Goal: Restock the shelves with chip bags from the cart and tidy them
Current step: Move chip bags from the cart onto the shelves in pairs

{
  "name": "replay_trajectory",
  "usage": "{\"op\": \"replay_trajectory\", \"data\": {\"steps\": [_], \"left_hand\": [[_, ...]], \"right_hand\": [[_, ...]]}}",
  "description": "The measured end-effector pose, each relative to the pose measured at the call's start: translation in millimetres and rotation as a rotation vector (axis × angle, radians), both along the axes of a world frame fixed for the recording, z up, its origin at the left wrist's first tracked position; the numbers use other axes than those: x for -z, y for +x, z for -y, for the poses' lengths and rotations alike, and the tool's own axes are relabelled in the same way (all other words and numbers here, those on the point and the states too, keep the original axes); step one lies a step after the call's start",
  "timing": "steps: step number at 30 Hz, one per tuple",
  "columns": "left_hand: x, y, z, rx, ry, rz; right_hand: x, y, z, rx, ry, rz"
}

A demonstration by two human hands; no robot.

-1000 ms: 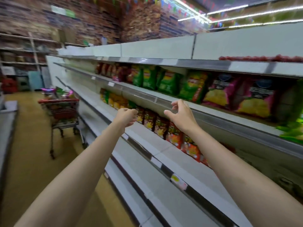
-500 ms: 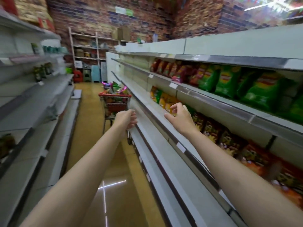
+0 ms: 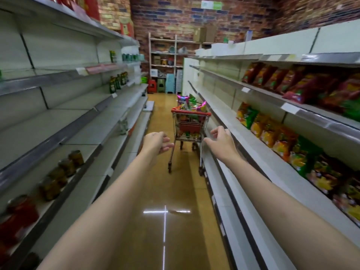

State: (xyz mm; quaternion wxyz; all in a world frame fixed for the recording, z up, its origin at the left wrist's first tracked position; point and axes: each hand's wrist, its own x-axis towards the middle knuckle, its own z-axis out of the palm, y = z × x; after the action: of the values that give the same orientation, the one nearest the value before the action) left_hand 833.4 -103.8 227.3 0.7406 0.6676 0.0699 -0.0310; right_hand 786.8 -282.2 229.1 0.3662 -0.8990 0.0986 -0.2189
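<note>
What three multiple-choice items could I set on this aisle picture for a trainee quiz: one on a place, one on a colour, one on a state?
1. Where does the cart stand?
A. In the aisle ahead, by the right-hand shelves
B. Behind the person
C. On a shelf

2. What colour is the cart's handle bar?
A. Blue
B. Red
C. Black

3. What do the left hand and right hand hold?
A. A chip bag each
B. The cart handle
C. Nothing

Key: 1 A, it stands on the floor beyond both hands; 2 B, the top bar shows red; 3 C, both hands are loosely curled in the air, short of the cart, whose chip bags stick out on top.
</note>
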Motion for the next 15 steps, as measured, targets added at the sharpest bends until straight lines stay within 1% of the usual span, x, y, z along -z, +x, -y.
{"op": "replay_trajectory", "data": {"steps": [3,6,11,13,15], "left_hand": [[2.1,47.0,7.2,-0.061,-0.024,-0.004],[-8.3,98.0,28.9,-0.093,-0.008,0.023],[-38.9,177.1,73.9,-0.089,0.034,0.091],[-43.6,203.1,87.7,-0.084,0.059,0.107],[-42.4,228.3,97.9,-0.083,0.068,0.112]], "right_hand": [[-1.1,55.0,14.6,-0.066,-0.019,0.007],[-11.0,115.2,35.7,-0.095,-0.016,0.016],[-39.8,200.3,77.4,-0.137,-0.01,0.076],[-45.2,228.1,91.0,-0.153,-0.003,0.079],[-45.2,252.5,102.4,-0.189,0.048,0.058]]}}
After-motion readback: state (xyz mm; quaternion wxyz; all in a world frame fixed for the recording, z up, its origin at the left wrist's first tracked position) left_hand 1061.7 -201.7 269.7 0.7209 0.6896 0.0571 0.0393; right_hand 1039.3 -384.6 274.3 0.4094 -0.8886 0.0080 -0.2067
